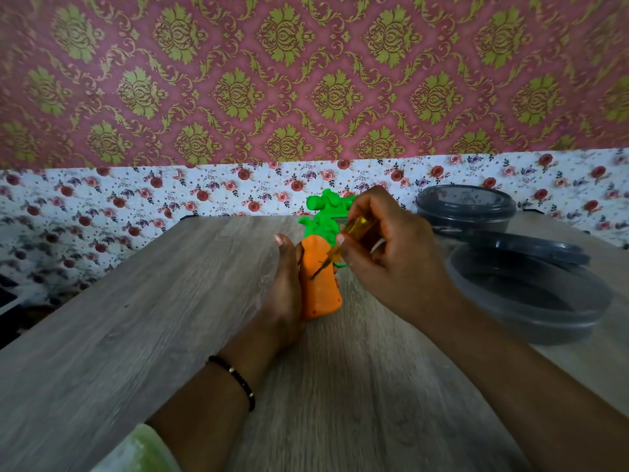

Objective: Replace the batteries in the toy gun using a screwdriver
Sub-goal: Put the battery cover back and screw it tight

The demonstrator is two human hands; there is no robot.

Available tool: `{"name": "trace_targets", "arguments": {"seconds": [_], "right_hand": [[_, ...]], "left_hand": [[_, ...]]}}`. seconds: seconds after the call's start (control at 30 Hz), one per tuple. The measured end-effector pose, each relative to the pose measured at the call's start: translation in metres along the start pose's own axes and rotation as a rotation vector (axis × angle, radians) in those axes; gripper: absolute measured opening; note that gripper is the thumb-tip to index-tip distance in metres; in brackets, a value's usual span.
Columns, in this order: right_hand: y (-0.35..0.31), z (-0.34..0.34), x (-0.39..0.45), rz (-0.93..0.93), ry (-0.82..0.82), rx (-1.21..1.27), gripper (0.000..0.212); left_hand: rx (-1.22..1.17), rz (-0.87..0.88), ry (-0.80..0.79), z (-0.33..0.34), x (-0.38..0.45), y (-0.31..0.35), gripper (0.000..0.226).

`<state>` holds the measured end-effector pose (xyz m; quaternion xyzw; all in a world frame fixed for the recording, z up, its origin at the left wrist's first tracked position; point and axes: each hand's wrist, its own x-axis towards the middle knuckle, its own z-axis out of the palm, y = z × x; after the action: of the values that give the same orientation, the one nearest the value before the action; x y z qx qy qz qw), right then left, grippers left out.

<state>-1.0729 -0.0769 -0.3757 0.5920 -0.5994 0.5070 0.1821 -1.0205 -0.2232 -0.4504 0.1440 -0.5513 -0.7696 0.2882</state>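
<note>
The toy gun (320, 267) stands on the table (136, 318), orange grip toward the person. The left hand (284, 294) wraps round the grip, likely to steady it. The right hand (384, 247) pinches the screwdriver (354, 238), tip on the grip, probably at a cover screw.

Black beaded bracelet (235, 381), pale-green sleeve (146, 451)

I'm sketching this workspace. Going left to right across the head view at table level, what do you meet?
Left hand → orange toy gun grip → right hand holding the screwdriver → grey containers.
</note>
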Motion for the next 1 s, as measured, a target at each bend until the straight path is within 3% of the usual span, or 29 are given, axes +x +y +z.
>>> {"name": "trace_targets", "arguments": {"seconds": [0.23,0.43,0.6,0.7,0.87,1.0], "right_hand": [[0.003,-0.002,0.0,-0.014,-0.004,-0.221,0.036],[0.001,-0.002,0.003,-0.011,-0.021,-0.081,0.015],[0.0,-0.007,0.003,-0.023,-0.096,-0.273,0.034],[-0.001,-0.009,0.005,0.016,-0.183,-0.263,0.017],[-0.009,-0.013,0.006,-0.017,-0.275,-0.252,0.014],[-0.008,-0.015,0.008,-0.044,-0.223,-0.402,0.038]], "left_hand": [[0.009,0.006,0.011,0.002,-0.004,0.002,0.082],[0.015,0.01,0.025,0.004,-0.005,0.002,0.082],[0.031,0.012,0.031,0.004,-0.005,0.003,0.081],[0.002,0.002,0.034,0.003,-0.005,0.004,0.082],[-0.008,-0.004,0.042,0.002,-0.005,0.004,0.084],[0.019,0.023,0.036,0.008,-0.01,0.006,0.075]]}}
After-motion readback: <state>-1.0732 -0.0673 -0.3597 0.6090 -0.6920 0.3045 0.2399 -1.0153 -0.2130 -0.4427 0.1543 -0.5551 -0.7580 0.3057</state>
